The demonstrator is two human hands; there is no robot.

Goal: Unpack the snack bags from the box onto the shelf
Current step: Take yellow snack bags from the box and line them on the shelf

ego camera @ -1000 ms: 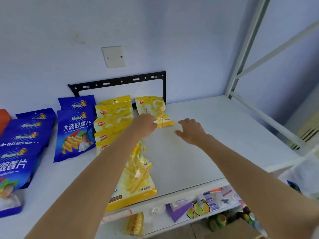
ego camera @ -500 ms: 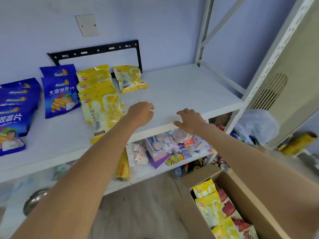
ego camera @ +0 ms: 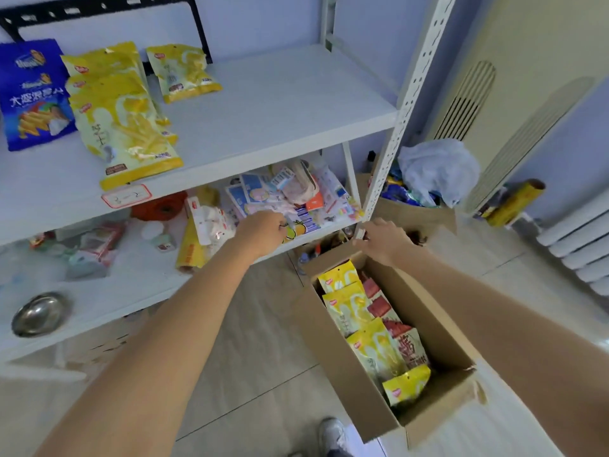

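Note:
An open cardboard box [ego camera: 349,387] stands on the floor by the shelf, holding several yellow snack bags [ego camera: 379,351] and red bags [ego camera: 408,347]. On the white shelf [ego camera: 280,103] lie a stack of yellow snack bags [ego camera: 125,127], one yellow bag [ego camera: 183,72] apart from it, and blue chip bags [ego camera: 33,97] at the left. My left hand [ego camera: 263,230] hangs in the air in front of the lower shelf, fingers loosely curled, holding nothing. My right hand [ego camera: 384,240] hovers over the box's far end, fingers relaxed and empty.
The lower shelf [ego camera: 138,275] is crowded with small packets and a yellow roll [ego camera: 191,245]. A metal bowl [ego camera: 36,313] sits at its left. A perforated shelf post [ego camera: 395,120] rises beside the box. A white plastic bag [ego camera: 435,169] and a radiator [ego camera: 576,239] are at the right.
Both hands have dropped from the upper shelf down toward the box on the floor, and my view has tilted down with them. The bags on the shelf stay put.

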